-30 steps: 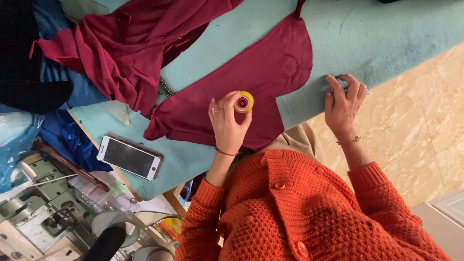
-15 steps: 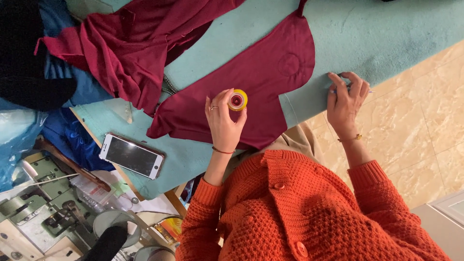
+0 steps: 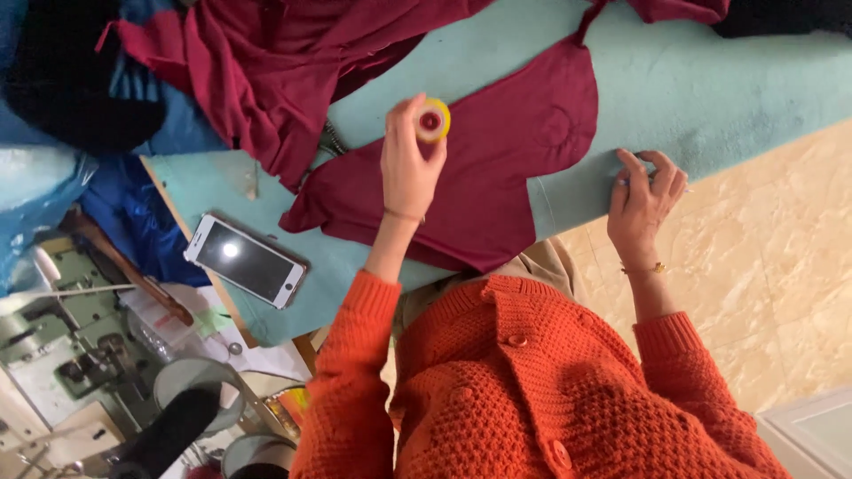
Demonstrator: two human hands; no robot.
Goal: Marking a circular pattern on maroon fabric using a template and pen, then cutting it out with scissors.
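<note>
The yellow spool with the dark red centre is raised further up over the maroon fabric piece by the left hand than in the earlier frames. The forearm is stretched out more. The phone is seen lower-left, as the view is shifted.

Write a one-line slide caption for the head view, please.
Left hand holds a yellow spool above maroon fabric; right hand rests at the table edge.

Small item under right hand fingers indistinct; sewing machine cut by edge.
</note>
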